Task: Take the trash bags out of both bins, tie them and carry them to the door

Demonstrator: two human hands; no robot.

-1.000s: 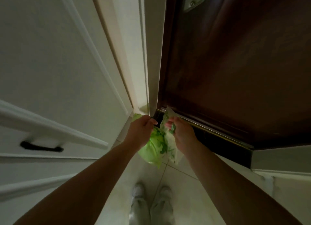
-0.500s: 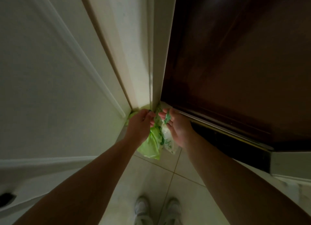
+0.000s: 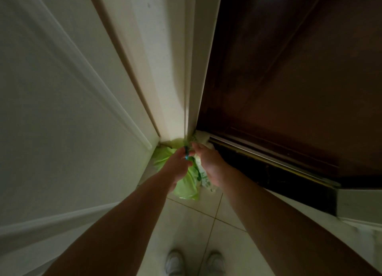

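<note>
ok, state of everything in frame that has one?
door: appears shut.
left hand: pinching green bag at its neck.
right hand: gripping white bag.
green bag: neck bunched, low in the corner by the door.
white bag: right beside the green bag.

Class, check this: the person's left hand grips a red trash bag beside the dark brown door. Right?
No: the trash bag gripped by the left hand is light green, not red. The head view shows it beside the dark brown door.
</note>
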